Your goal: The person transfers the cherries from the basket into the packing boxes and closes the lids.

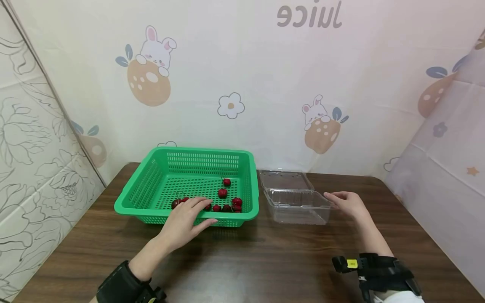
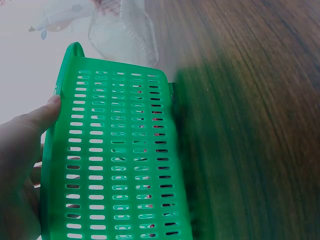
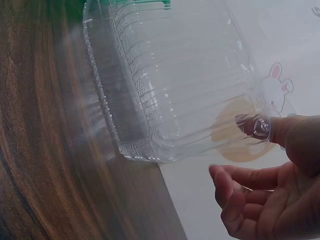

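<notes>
Several dark red cherries (image 1: 222, 193) lie in a green slotted plastic basket (image 1: 251, 168), mostly along its front right. My left hand (image 1: 185, 221) reaches over the basket's front rim, its fingers extended above cherries and its thumb outside. In the left wrist view, the thumb (image 2: 50, 107) lies at the rim; the other fingers are partly hidden behind the basket wall. To the right stands a clear plastic clamshell box (image 1: 299, 210) with its lid folded back. My right hand (image 1: 348, 203) is at its right corner. The thumb shows through the clear plastic, while the index fingertip stays apart from it.
Basket and box stand side by side on a dark wooden table (image 1: 242, 261). Behind them hangs a pale printed curtain (image 1: 265, 139) close to the table's back edge. Another flower-patterned sheet (image 1: 41, 176) borders the left side.
</notes>
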`<state>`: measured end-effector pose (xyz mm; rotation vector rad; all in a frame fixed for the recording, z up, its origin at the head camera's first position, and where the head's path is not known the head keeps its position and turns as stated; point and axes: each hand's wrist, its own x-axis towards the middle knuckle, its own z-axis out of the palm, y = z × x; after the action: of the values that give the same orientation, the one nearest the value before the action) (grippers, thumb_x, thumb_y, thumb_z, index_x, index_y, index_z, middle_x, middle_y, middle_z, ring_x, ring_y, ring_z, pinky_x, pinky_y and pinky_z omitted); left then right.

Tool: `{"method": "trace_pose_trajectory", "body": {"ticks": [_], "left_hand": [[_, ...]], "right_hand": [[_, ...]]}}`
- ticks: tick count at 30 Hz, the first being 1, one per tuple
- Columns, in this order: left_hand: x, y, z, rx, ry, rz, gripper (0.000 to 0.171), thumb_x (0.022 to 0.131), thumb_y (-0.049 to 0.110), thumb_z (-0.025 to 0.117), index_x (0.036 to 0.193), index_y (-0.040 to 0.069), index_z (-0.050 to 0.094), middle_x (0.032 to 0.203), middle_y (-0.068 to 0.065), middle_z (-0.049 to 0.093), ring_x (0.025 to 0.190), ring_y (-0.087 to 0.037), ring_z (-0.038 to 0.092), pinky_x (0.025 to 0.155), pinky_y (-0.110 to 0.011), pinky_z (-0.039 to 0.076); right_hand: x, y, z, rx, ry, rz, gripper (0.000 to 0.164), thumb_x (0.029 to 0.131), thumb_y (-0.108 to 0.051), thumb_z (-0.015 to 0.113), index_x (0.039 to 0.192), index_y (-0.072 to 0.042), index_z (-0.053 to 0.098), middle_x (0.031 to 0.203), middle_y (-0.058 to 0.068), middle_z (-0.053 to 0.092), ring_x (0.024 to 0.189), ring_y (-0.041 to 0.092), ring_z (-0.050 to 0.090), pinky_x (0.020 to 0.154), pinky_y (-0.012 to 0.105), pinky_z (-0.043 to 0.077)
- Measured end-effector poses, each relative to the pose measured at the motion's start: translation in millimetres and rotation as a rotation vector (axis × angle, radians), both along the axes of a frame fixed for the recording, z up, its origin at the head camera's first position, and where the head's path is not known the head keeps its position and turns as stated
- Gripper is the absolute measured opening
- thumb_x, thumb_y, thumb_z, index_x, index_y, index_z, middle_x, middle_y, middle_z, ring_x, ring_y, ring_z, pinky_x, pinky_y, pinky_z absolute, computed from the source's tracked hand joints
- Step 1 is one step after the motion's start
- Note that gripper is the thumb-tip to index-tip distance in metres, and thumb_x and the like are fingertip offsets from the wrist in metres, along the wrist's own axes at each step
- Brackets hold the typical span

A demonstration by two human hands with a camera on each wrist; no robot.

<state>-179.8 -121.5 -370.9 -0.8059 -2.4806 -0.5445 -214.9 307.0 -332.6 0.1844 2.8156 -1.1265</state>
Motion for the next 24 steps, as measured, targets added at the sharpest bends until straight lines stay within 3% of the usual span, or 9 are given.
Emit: {"method": "trace_pose_trajectory", "body": {"ticks": [6, 11, 24], "left_hand": [[-0.4, 1.0, -2.4, 0.004, 0.037, -0.006, 0.039, 0.078, 0.039, 0.064, 0.106, 0.011, 0.063, 0.104, -0.003, 0.059, 0.094, -0.019, 0.056, 0.076, -0.038, 0.045], [0.0, 2.1, -3.8, 0.012, 0.041, 0.004, 0.035, 0.078, 0.038, 0.065, 0.100, 0.010, 0.066, 0.099, -0.001, 0.059, 0.090, -0.018, 0.056, 0.074, -0.037, 0.045], [1.1, 2.6, -6.7, -0.003, 0.055, 0.052, 0.028, 0.079, 0.040, 0.064, 0.090, 0.015, 0.067, 0.083, 0.004, 0.062, 0.075, -0.013, 0.056, 0.068, -0.032, 0.043]], "right_hand": [[-0.2, 4.4, -7.2, -0.098, -0.040, -0.009, 0.062, 0.089, -0.039, 0.049, 0.118, 0.015, 0.044, 0.075, 0.007, 0.055, 0.066, 0.015, 0.052, 0.057, 0.031, 0.044], [0.0, 7.1, -16.5, -0.137, -0.061, -0.009, 0.061, 0.089, -0.039, 0.050, 0.117, 0.015, 0.045, 0.063, 0.001, 0.050, 0.059, 0.013, 0.048, 0.055, 0.028, 0.044], [11.7, 3.9, -34.6, -0.318, -0.039, 0.015, 0.052, 0.089, -0.032, 0.054, 0.113, 0.013, 0.045, 0.064, -0.001, 0.047, 0.055, 0.009, 0.044, 0.052, 0.025, 0.043]]}}
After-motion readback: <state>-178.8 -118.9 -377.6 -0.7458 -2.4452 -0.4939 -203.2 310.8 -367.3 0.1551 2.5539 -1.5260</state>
